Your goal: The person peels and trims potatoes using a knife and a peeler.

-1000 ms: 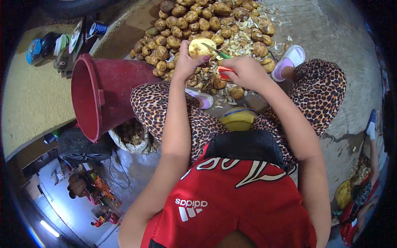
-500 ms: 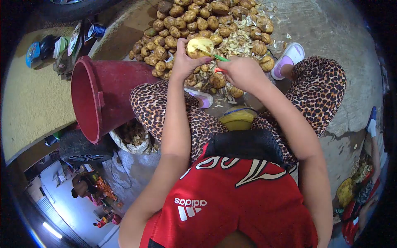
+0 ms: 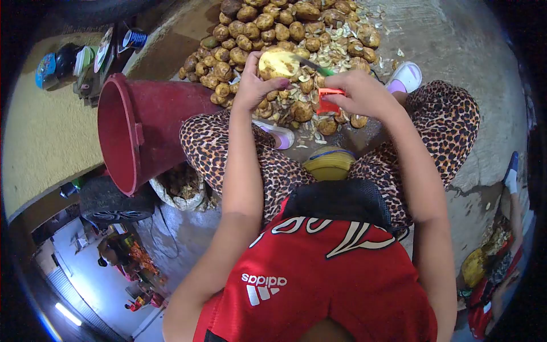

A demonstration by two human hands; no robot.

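Observation:
My left hand [image 3: 254, 85] is closed around a large, partly peeled potato [image 3: 278, 65], its pale flesh facing me with some brown patches left. My right hand [image 3: 362, 94] grips a knife [image 3: 326, 72] by its green handle, and the dark blade reaches to the potato's right side. A flat orange-red plastic thing [image 3: 331, 101] is also in the right hand, below the knife; its kind is unclear. Beyond and beneath the hands lies a heap of unpeeled potatoes [image 3: 265, 23], with pale peelings [image 3: 336, 54] scattered over its right side.
A large red bucket [image 3: 165, 108] lies tilted at the left, beside a white sack [image 3: 191, 199] of dark scraps. A yellow container [image 3: 330, 165] stands between my legs. A tyre [image 3: 114, 199] is at lower left. Other people are at the lower left and right edge.
My right hand has moved right and turned, drawing the knife from across the potato's face to its right side. The orange-red thing shows more fully. The left hand still holds the potato.

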